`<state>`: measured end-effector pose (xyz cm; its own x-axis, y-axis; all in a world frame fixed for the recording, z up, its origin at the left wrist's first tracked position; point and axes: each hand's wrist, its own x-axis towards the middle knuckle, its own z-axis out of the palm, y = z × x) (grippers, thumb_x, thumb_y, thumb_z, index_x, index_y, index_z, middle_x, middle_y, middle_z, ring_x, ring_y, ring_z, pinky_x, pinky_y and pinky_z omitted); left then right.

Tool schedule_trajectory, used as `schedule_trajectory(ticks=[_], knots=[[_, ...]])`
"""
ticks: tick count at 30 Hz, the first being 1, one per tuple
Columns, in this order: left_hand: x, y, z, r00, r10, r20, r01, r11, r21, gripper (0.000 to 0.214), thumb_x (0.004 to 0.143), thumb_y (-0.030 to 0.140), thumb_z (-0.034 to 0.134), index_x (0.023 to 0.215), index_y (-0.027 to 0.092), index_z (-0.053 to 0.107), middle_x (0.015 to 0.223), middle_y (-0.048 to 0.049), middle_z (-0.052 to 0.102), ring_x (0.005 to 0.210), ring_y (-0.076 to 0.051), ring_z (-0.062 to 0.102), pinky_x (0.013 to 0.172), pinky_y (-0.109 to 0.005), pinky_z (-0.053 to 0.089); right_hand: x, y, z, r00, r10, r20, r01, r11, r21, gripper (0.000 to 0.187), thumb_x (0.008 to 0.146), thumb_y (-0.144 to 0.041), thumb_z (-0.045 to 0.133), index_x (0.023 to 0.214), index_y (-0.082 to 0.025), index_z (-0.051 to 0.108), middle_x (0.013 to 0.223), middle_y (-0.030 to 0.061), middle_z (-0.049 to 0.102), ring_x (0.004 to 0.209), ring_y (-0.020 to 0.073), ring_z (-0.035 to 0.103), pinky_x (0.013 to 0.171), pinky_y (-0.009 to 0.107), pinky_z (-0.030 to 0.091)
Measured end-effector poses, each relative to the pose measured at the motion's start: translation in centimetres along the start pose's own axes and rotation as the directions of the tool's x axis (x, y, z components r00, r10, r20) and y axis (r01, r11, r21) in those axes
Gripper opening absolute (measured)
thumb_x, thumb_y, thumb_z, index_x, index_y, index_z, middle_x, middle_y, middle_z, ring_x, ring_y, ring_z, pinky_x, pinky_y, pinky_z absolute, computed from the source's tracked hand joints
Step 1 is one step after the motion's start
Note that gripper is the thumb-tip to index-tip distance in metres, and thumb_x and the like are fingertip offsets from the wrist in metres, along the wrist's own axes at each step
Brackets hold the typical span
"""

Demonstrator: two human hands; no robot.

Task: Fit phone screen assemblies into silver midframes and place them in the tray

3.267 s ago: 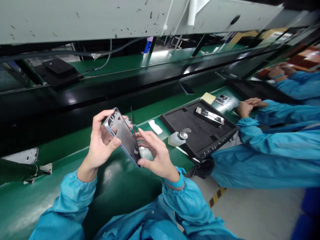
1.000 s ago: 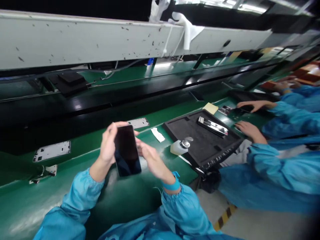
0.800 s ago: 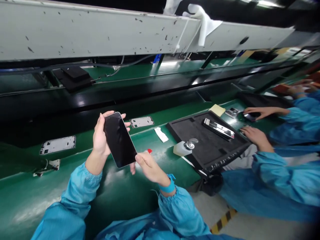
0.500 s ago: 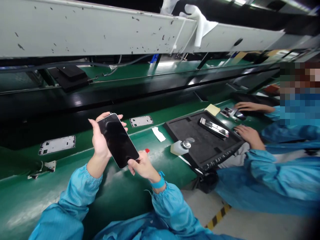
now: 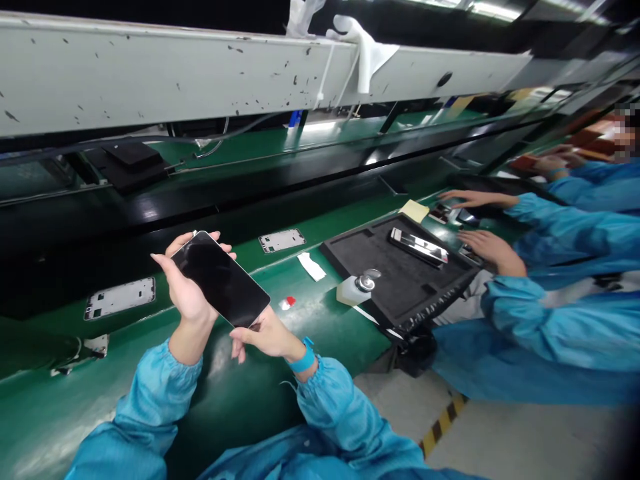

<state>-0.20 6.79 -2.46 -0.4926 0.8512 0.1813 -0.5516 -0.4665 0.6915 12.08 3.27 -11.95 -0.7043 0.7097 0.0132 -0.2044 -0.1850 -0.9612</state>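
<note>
A smartphone (image 5: 223,280) with a dark screen and a thin light rim is held tilted above the green bench (image 5: 240,393). My left hand (image 5: 187,287) cradles its upper left end, fingertips showing past the far edge and the thumb sticking out. At the lower right corner my right hand (image 5: 263,333) grips the phone, thumb near the front edge and fingers partly hidden beneath. Around the right wrist is a blue band (image 5: 304,357). Just right of the hands, a small red and white piece (image 5: 288,303) lies on the bench.
Two light phone-shaped plates (image 5: 120,298) (image 5: 282,241) lie on the far strip. A pump bottle (image 5: 356,288) stands beside a black foam tray (image 5: 360,253) holding a dark, shiny device (image 5: 419,247). White paper (image 5: 311,266) lies nearby. At right, a co-worker's hands (image 5: 493,250) rest near small parts.
Both hands and the phone have shifted left, and the phone has turned flatter. The red and white piece shows more fully. The view has swung slightly right; the co-worker's far hand has moved.
</note>
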Motion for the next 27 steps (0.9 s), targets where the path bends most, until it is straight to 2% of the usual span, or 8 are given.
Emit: schedule_trajectory(ticks=[3,9,14,16,18,20,24,27], knots=[[0.1,0.0,0.0,1.000,0.001,-0.007,-0.001,1.000,-0.013,0.059,0.103,0.079,0.047,0.106,0.024,0.066,0.094,-0.0066,0.082,0.071,-0.019,0.077,0.065,-0.031,0.066,0.0,-0.4,-0.3,1.000,0.009,-0.015,-0.009,0.999,-0.031,0.064,0.080,-0.077,0.082,0.070,-0.017,0.065,0.059,0.0049,0.072,0.046,0.0159,0.066,0.049,0.028,0.059],[0.3,-0.1,-0.4,0.999,-0.040,0.030,0.041,0.999,-0.020,0.058,0.104,0.078,0.047,0.112,0.024,0.067,0.095,-0.0075,0.082,0.074,-0.021,0.079,0.067,-0.032,0.066,-0.9,-1.9,-2.9,0.983,-0.146,-0.113,0.132,0.984,-0.119,0.081,0.092,-0.091,0.054,0.069,-0.015,0.071,0.063,0.0100,0.074,0.055,0.0194,0.072,0.063,0.033,0.063],[0.8,-0.3,-1.0,0.989,-0.132,0.070,0.126,0.988,0.085,0.059,0.102,0.076,0.053,0.118,0.020,0.067,0.098,-0.0112,0.083,0.074,-0.024,0.081,0.068,-0.036,0.069,-2.0,-1.5,-4.4,0.993,-0.099,-0.068,0.084,0.977,-0.196,0.080,0.099,-0.085,0.049,0.073,-0.014,0.074,0.066,0.0110,0.075,0.057,0.0203,0.071,0.064,0.034,0.062],[0.6,-0.3,-1.1,0.942,-0.287,0.175,0.256,0.950,0.180,0.065,0.099,0.077,0.058,0.125,0.018,0.067,0.097,-0.0132,0.084,0.071,-0.026,0.081,0.065,-0.038,0.069,-2.2,-1.4,-4.7,0.968,-0.200,-0.154,0.164,0.962,-0.217,0.079,0.097,-0.087,0.051,0.091,-0.014,0.080,0.082,0.0123,0.080,0.074,0.0221,0.076,0.073,0.035,0.063],[0.0,-0.5,-1.1,0.835,-0.464,0.297,0.371,0.872,0.320,0.073,0.096,0.079,0.062,0.132,0.016,0.069,0.095,-0.0150,0.084,0.069,-0.028,0.082,0.062,-0.040,0.069,-2.4,-1.6,-4.9,0.894,-0.338,-0.293,0.268,0.929,-0.255,0.082,0.093,-0.089,0.054,0.122,-0.016,0.079,0.105,0.0132,0.080,0.093,0.0231,0.075,0.084,0.036,0.063],[-0.8,-1.0,-1.0,0.729,-0.564,0.389,0.398,0.811,0.429,0.076,0.094,0.079,0.065,0.132,0.014,0.074,0.092,-0.0159,0.084,0.068,-0.030,0.082,0.063,-0.040,0.070,-2.8,-2.2,-5.1,0.835,-0.388,-0.391,0.294,0.914,-0.280,0.089,0.093,-0.090,0.054,0.142,-0.018,0.071,0.109,0.0114,0.077,0.092,0.0209,0.071,0.082,0.035,0.061],[-2.4,-2.5,-0.7,0.622,-0.611,0.490,0.391,0.784,0.482,0.069,0.095,0.076,0.065,0.123,0.016,0.083,0.092,-0.0153,0.085,0.077,-0.032,0.083,0.075,-0.043,0.071,-3.5,-2.8,-5.2,0.848,-0.289,-0.444,0.217,0.954,-0.207,0.087,0.097,-0.089,0.049,0.126,-0.013,0.079,0.064,-0.0015,0.055,0.055,0.0130,0.049,0.054,0.027,0.049],[-3.0,-3.5,-0.9,0.578,-0.674,0.460,0.410,0.727,0.551,0.076,0.096,0.079,0.062,0.130,0.014,0.080,0.093,-0.0151,0.085,0.088,-0.034,0.084,0.084,-0.047,0.070,-3.8,-2.5,-5.2,0.835,-0.262,-0.484,0.219,0.965,-0.144,0.089,0.091,-0.094,0.051,0.109,-0.013,0.083,0.052,-0.0061,0.040,0.047,0.0115,0.040,0.048,0.025,0.041]])
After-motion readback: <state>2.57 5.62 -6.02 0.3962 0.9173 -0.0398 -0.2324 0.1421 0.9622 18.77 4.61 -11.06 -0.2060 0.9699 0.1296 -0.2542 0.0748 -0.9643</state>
